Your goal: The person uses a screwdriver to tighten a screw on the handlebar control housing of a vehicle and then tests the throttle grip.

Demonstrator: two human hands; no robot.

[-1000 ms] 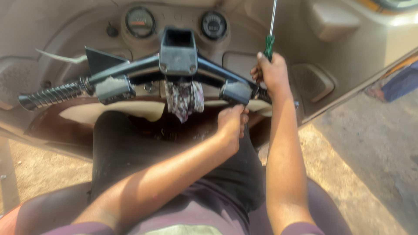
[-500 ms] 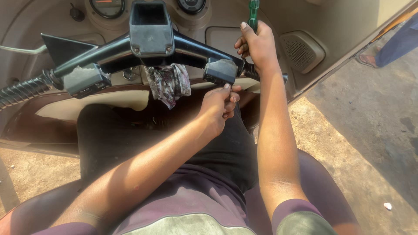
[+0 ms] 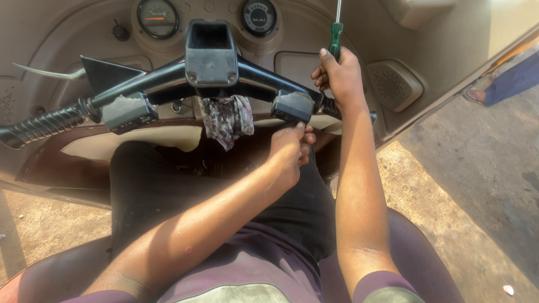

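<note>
At the far left end of the black metal handlebar (image 3: pixel 168 76), the ribbed black rubber grip (image 3: pixel 42 124) sticks out bare, no hand on it, and just inboard sits a dusty grey switch box (image 3: pixel 129 112) clamped to the bar. In the middle, the square black plastic housing (image 3: pixel 210 56) rises from the bar below the two round dials (image 3: pixel 159 18) of the beige dashboard (image 3: pixel 404 84), and a patterned cloth rag (image 3: pixel 227 119) hangs from underneath it, seemingly tucked there to stay within reach. Further right, the left hand (image 3: pixel 289 148) reaches up from the lap to the underside of the right-hand grey switch box (image 3: pixel 292 106), its fingers bunched close and pinching at the lower edge; whether they hold a small part there I cannot tell. At the right end of the bar, the right hand (image 3: pixel 339 78) wraps around the throttle grip, probably to steady the bar, and in the same closed fist it keeps a green-handled screwdriver (image 3: pixel 336 33) upright, its steel shaft pointing up past the top edge of the dashboard, parked clear of the left hand's work.
</note>
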